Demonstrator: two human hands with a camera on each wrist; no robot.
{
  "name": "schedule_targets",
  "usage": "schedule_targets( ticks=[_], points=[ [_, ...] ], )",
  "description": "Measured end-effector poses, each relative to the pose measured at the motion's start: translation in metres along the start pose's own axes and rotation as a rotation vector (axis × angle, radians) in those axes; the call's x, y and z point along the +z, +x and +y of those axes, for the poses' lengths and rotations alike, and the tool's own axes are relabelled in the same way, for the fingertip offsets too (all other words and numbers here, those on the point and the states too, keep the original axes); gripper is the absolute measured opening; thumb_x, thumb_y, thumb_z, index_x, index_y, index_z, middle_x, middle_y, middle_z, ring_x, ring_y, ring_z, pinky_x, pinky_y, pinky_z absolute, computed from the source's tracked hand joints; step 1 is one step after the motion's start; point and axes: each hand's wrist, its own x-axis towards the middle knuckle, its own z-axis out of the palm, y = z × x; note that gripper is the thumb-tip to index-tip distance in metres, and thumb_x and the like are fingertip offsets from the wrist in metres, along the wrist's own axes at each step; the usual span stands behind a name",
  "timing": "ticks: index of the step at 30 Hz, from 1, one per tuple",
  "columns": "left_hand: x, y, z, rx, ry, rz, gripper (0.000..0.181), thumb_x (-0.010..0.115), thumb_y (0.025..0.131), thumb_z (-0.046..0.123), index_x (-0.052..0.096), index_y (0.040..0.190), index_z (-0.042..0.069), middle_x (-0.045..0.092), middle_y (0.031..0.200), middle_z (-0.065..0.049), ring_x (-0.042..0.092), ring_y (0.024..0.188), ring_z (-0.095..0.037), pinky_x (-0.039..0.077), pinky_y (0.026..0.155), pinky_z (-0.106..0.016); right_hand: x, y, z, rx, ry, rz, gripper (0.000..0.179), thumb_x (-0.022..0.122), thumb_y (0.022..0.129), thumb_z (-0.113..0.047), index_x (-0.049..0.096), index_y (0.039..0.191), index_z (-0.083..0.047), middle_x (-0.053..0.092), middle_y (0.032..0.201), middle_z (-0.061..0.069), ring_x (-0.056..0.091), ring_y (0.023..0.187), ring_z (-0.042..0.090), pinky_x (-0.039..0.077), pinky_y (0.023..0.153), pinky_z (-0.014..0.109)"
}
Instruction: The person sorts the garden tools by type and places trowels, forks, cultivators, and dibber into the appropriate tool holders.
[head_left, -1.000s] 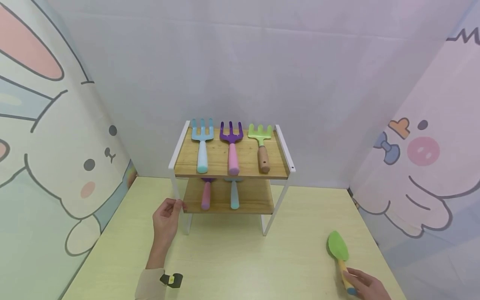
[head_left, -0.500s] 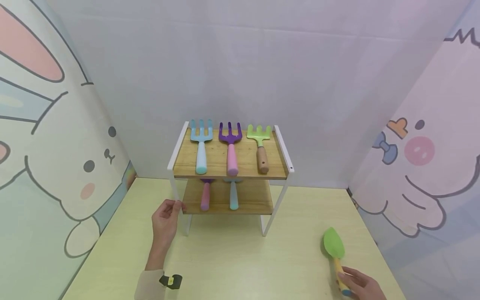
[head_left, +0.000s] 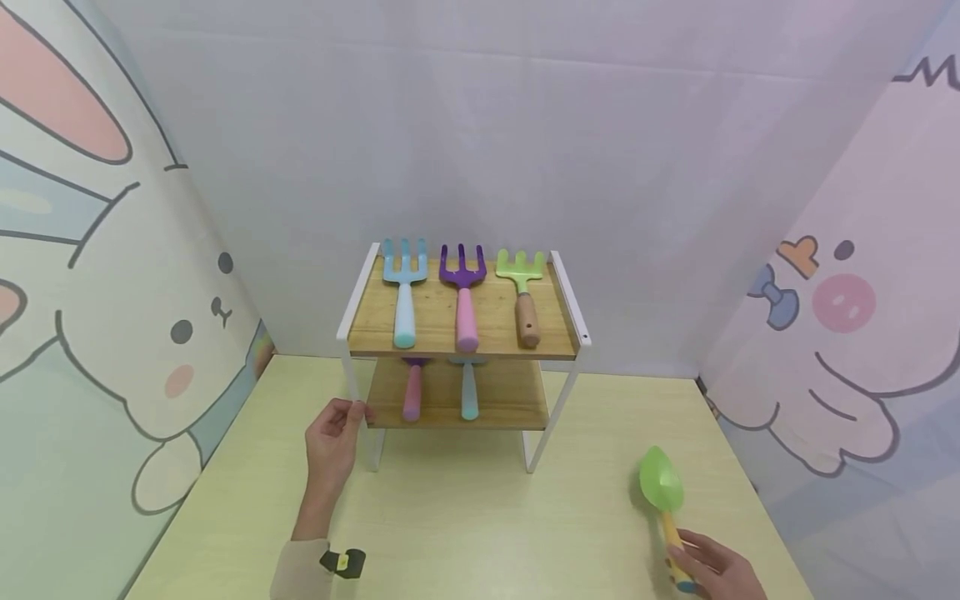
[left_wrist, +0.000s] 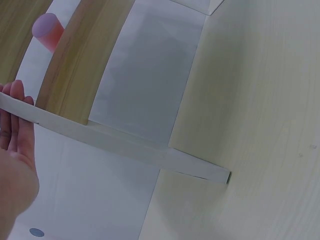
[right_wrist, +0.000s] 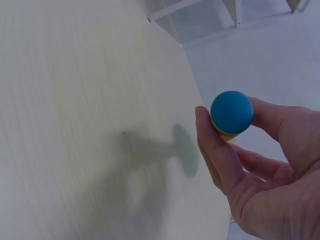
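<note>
My right hand [head_left: 718,568] grips the yellow handle of a garden trowel [head_left: 662,481] with a green blade, held over the table at the right. The round blue handle end [right_wrist: 232,112] faces the camera in the right wrist view, between thumb and fingers; the blade is mostly hidden behind. With thumb and fingers my left hand [head_left: 330,442] pinches the left white leg of a two-tier wooden rack [head_left: 495,410], near the lower shelf. In the left wrist view, fingers [left_wrist: 16,91] reach behind that white leg [left_wrist: 125,142].
On the upper shelf lie a blue hand fork [head_left: 405,312], a purple fork with pink handle [head_left: 467,317] and a green fork with wooden handle [head_left: 527,317]. The lower shelf holds a pink-handled tool [head_left: 412,392] and a light blue-handled tool [head_left: 468,392]. Cartoon-printed curtains surround the table.
The trowel in my right hand has moved a little left and away from me, its blade rising toward the rack's side. My left hand stays at the rack's leg.
</note>
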Motion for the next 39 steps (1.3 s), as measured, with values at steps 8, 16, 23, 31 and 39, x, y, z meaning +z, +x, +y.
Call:
schedule_targets(
  ticks=[8, 16, 23, 31, 39],
  points=[
    [0.000, 0.000, 0.000, 0.006, -0.003, 0.000, 0.019, 0.056, 0.095, 0.004, 0.055, 0.088, -0.014, 0.061, 0.089, -0.033, 0.066, 0.078, -0.023, 0.049, 0.083, -0.020, 0.006, -0.005, -0.012, 0.010, -0.054, -0.021, 0.084, 0.072, 0.076, -0.055, 0.047, 0.133, 0.002, 0.065, 0.111, 0.019, 0.065, 0.088, 0.024, 0.054, 0.070, 0.042],
    [0.000, 0.000, -0.001, 0.023, -0.013, -0.011, 0.016, 0.055, 0.094, 0.000, 0.054, 0.088, -0.015, 0.061, 0.088, -0.033, 0.066, 0.078, -0.022, 0.049, 0.083, -0.020, 0.009, -0.022, -0.024, 0.014, -0.072, -0.066, 0.087, 0.070, 0.074, -0.060, 0.048, 0.134, -0.001, 0.056, 0.125, 0.023, 0.061, 0.098, 0.028, 0.051, 0.070, 0.041],
    [-0.001, 0.002, -0.003, 0.053, -0.014, -0.013, 0.015, 0.056, 0.093, -0.002, 0.055, 0.088, -0.015, 0.062, 0.086, -0.032, 0.067, 0.077, -0.022, 0.050, 0.081, -0.020, 0.016, -0.035, -0.039, -0.021, -0.057, -0.066, 0.087, 0.072, 0.072, -0.059, 0.048, 0.133, -0.001, 0.058, 0.124, 0.020, 0.063, 0.094, 0.027, 0.052, 0.070, 0.044],
    [-0.008, 0.006, -0.024, 0.074, -0.033, 0.005, 0.010, 0.059, 0.092, -0.001, 0.060, 0.090, -0.011, 0.066, 0.085, -0.024, 0.067, 0.078, -0.020, 0.048, 0.085, -0.022, 0.024, -0.049, -0.058, -0.028, -0.009, -0.068, 0.086, 0.073, 0.073, -0.056, 0.046, 0.134, -0.002, 0.057, 0.125, 0.019, 0.063, 0.090, 0.025, 0.053, 0.073, 0.045],
    [-0.009, 0.006, -0.024, 0.111, -0.009, 0.011, 0.009, 0.061, 0.090, 0.000, 0.064, 0.091, -0.008, 0.067, 0.082, -0.021, 0.067, 0.075, -0.019, 0.049, 0.081, -0.022, 0.032, -0.065, -0.071, -0.077, 0.017, -0.042, 0.075, 0.076, 0.072, -0.052, 0.053, 0.131, -0.011, 0.063, 0.117, 0.008, 0.063, 0.090, 0.022, 0.049, 0.072, 0.040]
  ],
)
